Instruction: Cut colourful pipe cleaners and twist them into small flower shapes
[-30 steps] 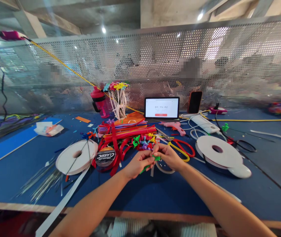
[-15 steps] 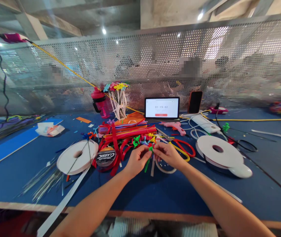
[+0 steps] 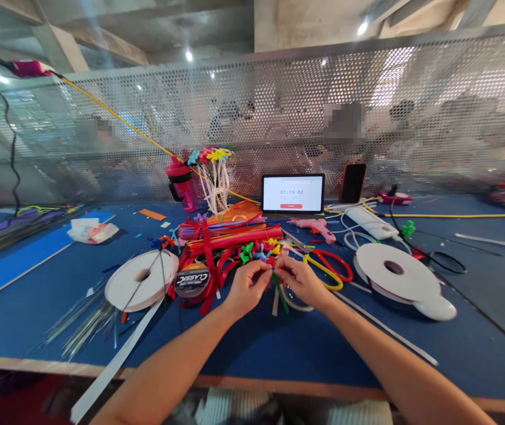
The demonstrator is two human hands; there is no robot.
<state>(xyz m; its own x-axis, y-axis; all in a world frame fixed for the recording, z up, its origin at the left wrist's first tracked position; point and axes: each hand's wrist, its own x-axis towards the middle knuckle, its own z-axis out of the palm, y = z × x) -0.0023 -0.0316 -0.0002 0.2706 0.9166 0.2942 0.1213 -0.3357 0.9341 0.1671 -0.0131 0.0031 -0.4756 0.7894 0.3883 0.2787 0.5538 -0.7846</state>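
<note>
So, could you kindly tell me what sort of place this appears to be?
It looks like a craft workshop, probably: the bundled coloured stems, the pink glue gun and the upright bunch of fuzzy flowers on the worktable suggest so.

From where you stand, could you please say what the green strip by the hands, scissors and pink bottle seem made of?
Green strip: possibly pipe cleaner, looking matte, but too small to confirm.
Scissors: blades probably metal, from their grey sheen; smooth handles, probably plastic.
Pink bottle: likely plastic, as its body looks glossy and translucent.
</note>
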